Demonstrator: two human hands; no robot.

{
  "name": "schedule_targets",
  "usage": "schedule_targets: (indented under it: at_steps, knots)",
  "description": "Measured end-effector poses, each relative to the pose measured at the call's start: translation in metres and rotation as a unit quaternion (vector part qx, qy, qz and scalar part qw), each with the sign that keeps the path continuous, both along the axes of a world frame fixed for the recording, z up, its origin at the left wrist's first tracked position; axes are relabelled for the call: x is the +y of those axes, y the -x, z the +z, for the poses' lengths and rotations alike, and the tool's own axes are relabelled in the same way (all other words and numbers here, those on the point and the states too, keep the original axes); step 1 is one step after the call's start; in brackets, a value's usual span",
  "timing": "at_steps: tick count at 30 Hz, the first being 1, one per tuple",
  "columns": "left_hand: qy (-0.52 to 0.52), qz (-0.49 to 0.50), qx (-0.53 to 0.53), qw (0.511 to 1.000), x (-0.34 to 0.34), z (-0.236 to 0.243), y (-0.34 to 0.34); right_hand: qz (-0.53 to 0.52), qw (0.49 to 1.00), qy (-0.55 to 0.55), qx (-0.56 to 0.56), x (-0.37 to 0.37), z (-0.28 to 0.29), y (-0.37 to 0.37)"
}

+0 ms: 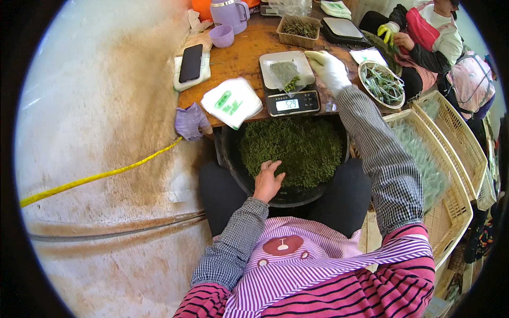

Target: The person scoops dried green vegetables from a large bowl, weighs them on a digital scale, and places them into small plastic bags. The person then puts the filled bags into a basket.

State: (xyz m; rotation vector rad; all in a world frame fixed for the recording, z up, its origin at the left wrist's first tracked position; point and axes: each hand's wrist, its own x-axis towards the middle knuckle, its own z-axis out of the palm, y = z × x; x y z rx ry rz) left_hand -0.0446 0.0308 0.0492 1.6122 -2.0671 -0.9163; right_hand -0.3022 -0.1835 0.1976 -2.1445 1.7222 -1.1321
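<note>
At the near edge of the table (249, 41), the scale (293, 104) stands just beyond the tub (227, 159). The bag (283, 70), partly filled with greens, lies on the scale's pan. Its long axis slants from far left to near right; the near corner points toward the display.

Right hand (331, 73): gloved, at the right side of the pan, fingers extended toward the pan's far right corner, no object visibly gripped. Contact with the pan cannot be confirmed. The bag lies to the left of this hand, which is the nearer of the two.

Left hand (269, 183): bare, over the near part of the loose greens (297, 146) in the tub, fingers loosely spread. Whether the fingertips pinch any greens cannot be told. From this hand, the bag lies on the far side, slightly right, with the display between.

The flat bags (231, 103) lie left of the scale.
</note>
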Motion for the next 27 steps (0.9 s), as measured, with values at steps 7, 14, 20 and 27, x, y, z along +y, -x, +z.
schedule_targets:
  at_steps: [7,14,20,27]
  knots:
    - [-0.096,0.012,0.043,0.994,-0.004,0.018,-0.017,0.074,0.960,-0.036,0.267,-0.066,0.008,-0.019]
    - [-0.086,0.025,0.092,0.992,-0.009,0.021,-0.021,-0.007,0.970,-0.012,0.244,-0.057,0.004,-0.023]
    - [0.004,0.063,0.178,0.982,-0.032,0.041,-0.017,-0.010,0.959,0.276,0.058,0.058,0.005,-0.038]
    - [0.161,0.031,0.265,0.950,-0.078,0.096,0.012,-0.049,0.992,0.061,0.095,0.054,-0.010,-0.061]
